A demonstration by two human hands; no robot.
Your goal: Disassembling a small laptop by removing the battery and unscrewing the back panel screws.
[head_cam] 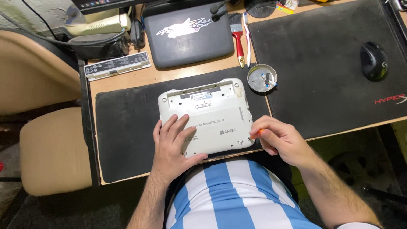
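A small white laptop (212, 110) lies bottom side up on a black mat (123, 131) at the desk's near edge. My left hand (173, 142) rests flat on its lower left part, fingers spread. My right hand (280, 140) is at the laptop's lower right corner, fingers closed around an orange-handled tool (259, 132) whose tip is hidden; it points at that corner.
A round metal dish (262, 78) with small parts sits just behind the laptop. A red-handled brush (238, 36), a dark laptop (188, 34), a battery pack (118, 65), a black mouse (373, 60) on a large mat (326, 55), and a beige chair (53, 148) at left.
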